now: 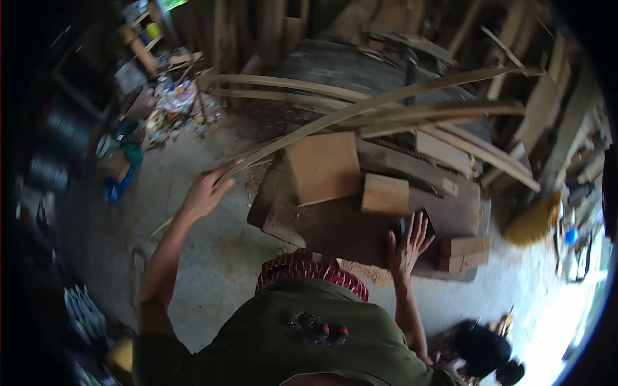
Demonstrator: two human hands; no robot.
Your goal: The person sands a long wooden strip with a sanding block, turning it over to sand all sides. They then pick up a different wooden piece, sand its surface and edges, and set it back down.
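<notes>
My left hand (205,195) is closed around the near end of a long, thin wooden strip (315,130). From there the strip runs up and right across other strips, looking curved in this wide view. My right hand (408,249) lies with fingers spread on a small dark flat object (423,224), whose kind I cannot make out, on the brown work table (335,235). Just beyond that hand sits a small wooden block (385,193), and a larger square board (323,167) lies to its left. Stacked wooden blocks (465,253) stand right of the hand.
More long strips (476,157) rest across the back of the table. Planks (560,116) lean at the right, near a yellow sack (534,220). Scraps and litter (174,103) cover the floor at the upper left. A person (479,347) is low at the right.
</notes>
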